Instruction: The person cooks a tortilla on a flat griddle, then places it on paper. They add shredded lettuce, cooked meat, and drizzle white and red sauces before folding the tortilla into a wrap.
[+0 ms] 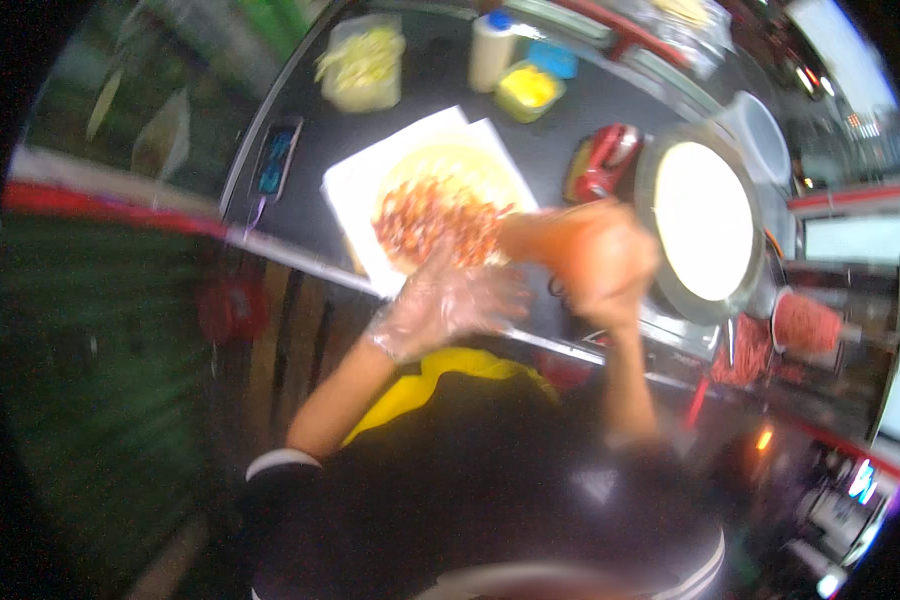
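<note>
A round, pale flatbread (425,165) lies on white paper (350,185), its near half heaped with reddish-brown chopped filling (435,222). My left hand (460,300), in a clear plastic glove, is at the near edge of the flatbread with its fingers stretched out and nothing in them. My right hand (618,275) is closed around an orange squeeze bottle (550,243). The bottle is tipped over, its narrow end toward the right side of the filling. Motion smears the right hand and the bottle, and whether sauce is coming out cannot be made out.
Right of the paper stands a round griddle (655,195) with a white disc on it, beside a red-handled object (610,158). Behind are a tub of shredded greens (365,70), a blue-capped bottle (492,55) and a yellow-filled tub (530,92). A phone (275,160) lies left.
</note>
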A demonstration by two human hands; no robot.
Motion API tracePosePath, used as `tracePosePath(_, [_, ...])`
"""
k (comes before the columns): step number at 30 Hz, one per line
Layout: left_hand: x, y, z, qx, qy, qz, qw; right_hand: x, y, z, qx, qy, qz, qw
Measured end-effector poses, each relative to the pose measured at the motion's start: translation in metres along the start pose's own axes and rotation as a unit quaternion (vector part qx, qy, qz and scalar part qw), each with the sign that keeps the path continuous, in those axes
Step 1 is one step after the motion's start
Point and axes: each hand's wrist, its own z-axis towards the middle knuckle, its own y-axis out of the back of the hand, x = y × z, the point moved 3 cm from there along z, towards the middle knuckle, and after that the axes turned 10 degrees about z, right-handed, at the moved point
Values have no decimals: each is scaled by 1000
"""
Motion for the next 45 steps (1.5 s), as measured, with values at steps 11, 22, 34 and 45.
tracePosePath(11, [-203,63,140,-456,-483,557,499,87,201,-152,-302,-174,-468,812])
tracePosePath(22, [-312,177,215,-578,-453,612,294,37,321,-278,-255,-437,-502,701])
tracePosePath(34, [-223,-6,150,-422,-608,643,196,141,381,-193,-165,-518,-295,786])
tracePosePath(45, [-168,-191,209,-206,-592,656,420,9,424,-53,2,-244,-137,960])
